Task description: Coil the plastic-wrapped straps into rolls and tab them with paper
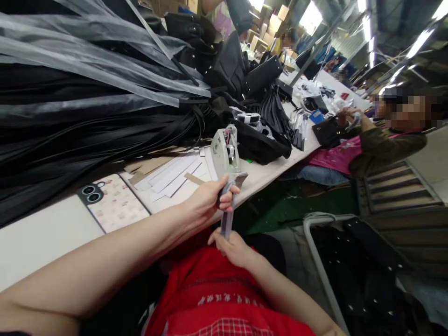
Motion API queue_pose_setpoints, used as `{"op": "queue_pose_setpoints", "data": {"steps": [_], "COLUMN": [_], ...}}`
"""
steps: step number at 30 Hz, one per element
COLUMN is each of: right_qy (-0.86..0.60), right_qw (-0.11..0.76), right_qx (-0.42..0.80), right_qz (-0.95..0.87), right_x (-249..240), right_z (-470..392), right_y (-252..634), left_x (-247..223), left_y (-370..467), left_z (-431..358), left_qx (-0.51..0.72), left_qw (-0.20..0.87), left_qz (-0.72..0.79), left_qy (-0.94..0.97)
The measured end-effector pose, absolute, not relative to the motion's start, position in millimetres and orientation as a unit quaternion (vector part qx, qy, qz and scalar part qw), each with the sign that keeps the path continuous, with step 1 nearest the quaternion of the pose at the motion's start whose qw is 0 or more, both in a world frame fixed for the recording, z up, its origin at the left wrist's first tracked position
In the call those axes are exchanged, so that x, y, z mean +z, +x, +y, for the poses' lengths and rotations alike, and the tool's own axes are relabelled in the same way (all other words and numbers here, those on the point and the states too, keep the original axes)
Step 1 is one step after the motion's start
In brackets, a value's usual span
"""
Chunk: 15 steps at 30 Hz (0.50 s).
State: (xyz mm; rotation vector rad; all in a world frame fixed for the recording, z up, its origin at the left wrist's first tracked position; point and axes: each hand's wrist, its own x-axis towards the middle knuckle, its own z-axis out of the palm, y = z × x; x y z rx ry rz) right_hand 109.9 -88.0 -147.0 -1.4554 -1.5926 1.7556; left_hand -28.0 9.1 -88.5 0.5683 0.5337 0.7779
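Observation:
A dark strap, seemingly wrapped in clear film, runs between my two hands over the table's front edge. My left hand is closed around its upper part, and a grey, shiny end sticks out beyond the fingers. Lower down, over my lap, my right hand pinches the strap's bottom end. Just past my left hand stands a pale tabletop device, which looks like a tape dispenser. A narrow strip of brown card lies beside my left wrist.
Long black straps and film-wrapped strips are heaped along the left. A phone and white paper strips lie on the table. Black bags stand behind. At right are a seated co-worker and a metal-framed cart holding black pieces.

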Motion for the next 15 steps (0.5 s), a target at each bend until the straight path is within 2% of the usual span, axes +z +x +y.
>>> {"op": "queue_pose_setpoints", "data": {"steps": [3, 5, 9, 12, 15], "right_qy": [-0.384, -0.370, -0.516, -0.560, -0.574], "right_qw": [0.144, 0.147, 0.285, 0.297, 0.306], "right_qx": [0.693, 0.704, 0.596, 0.557, 0.518], "right_qz": [-0.593, -0.588, -0.545, -0.536, -0.555], "right_x": [-124, -98, -69, -73, -80], "right_z": [-112, -120, -111, -87, -66], "right_y": [99, 114, 171, 201, 209], "left_x": [-84, -81, -79, -83, -88], "left_y": [-34, -37, -32, -22, -15], "left_z": [12, 6, -17, -32, -38], "left_qx": [0.515, 0.523, 0.426, 0.356, 0.250], "left_qw": [0.723, 0.676, 0.657, 0.625, 0.668], "left_qz": [0.306, 0.304, 0.270, 0.276, 0.312], "left_qy": [0.346, 0.421, 0.561, 0.637, 0.628]}}
